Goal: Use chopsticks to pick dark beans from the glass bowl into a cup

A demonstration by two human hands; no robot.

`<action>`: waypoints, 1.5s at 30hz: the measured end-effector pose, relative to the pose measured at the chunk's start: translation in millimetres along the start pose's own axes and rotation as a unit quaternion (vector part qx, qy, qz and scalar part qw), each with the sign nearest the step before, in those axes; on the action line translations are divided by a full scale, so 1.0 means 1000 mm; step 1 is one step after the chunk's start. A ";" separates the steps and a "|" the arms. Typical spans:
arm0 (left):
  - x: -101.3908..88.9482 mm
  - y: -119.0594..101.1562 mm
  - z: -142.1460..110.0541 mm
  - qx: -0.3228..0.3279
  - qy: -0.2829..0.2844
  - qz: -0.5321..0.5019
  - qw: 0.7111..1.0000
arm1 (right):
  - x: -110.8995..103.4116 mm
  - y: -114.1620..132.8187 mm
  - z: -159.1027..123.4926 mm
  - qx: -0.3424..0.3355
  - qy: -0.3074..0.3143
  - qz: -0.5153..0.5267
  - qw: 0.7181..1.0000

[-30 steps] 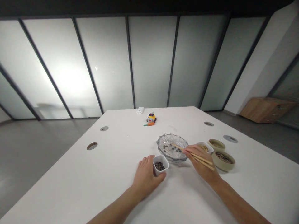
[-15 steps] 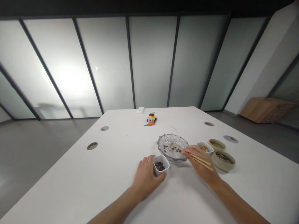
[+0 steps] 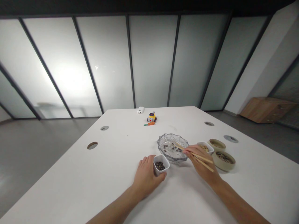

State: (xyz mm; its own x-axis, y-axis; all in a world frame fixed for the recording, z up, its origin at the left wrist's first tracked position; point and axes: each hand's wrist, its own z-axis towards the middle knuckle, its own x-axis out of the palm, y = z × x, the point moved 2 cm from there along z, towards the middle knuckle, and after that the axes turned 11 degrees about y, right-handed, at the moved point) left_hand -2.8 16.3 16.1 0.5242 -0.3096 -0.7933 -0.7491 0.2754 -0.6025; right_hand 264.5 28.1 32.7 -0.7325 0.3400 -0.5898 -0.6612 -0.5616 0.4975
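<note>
My left hand (image 3: pixel 145 176) wraps around a small white cup (image 3: pixel 161 164) holding dark seeds, steadying it on the white table (image 3: pixel 98 177). My right hand (image 3: pixel 201 162) grips a pair of wooden chopsticks (image 3: pixel 195 155). Their tips reach into a cut-glass bowl (image 3: pixel 172 146) with several dark seeds scattered on its bottom. The glass bowl stands just behind and right of the white cup.
Right of the glass bowl stand a small white dish of pale nuts (image 3: pixel 205 147), a beige bowl (image 3: pixel 216 144) and a larger beige bowl of striped seeds (image 3: pixel 225 160). Far across the table lie a yellow toy (image 3: pixel 151 117), an orange carrot toy (image 3: pixel 150 123) and a white box (image 3: pixel 140 109). Round cable holes (image 3: pixel 92 145) dot the tabletop.
The chopsticks have shifted slightly inside the glass bowl, with my right hand barely moving. My left hand and the white cup have stayed put.
</note>
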 end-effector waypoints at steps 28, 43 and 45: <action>-0.001 0.001 -0.001 0.003 -0.003 -0.004 1.000 | -0.020 0.000 0.007 0.045 -0.039 0.005 0.998; 0.000 0.000 0.000 0.002 -0.001 -0.013 1.000 | -0.025 0.005 0.010 0.188 -0.017 0.288 0.939; 0.000 -0.001 -0.001 0.006 0.001 -0.021 1.000 | -0.025 0.005 0.010 0.199 -0.025 0.293 0.935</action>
State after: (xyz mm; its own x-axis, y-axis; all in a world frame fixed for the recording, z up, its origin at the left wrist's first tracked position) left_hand -2.4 15.5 16.7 0.5540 -0.3222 -0.7676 -0.7220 0.2730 -0.6357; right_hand 277.3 24.6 56.6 -0.9878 0.1029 -0.1171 -0.1455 -0.3400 0.9291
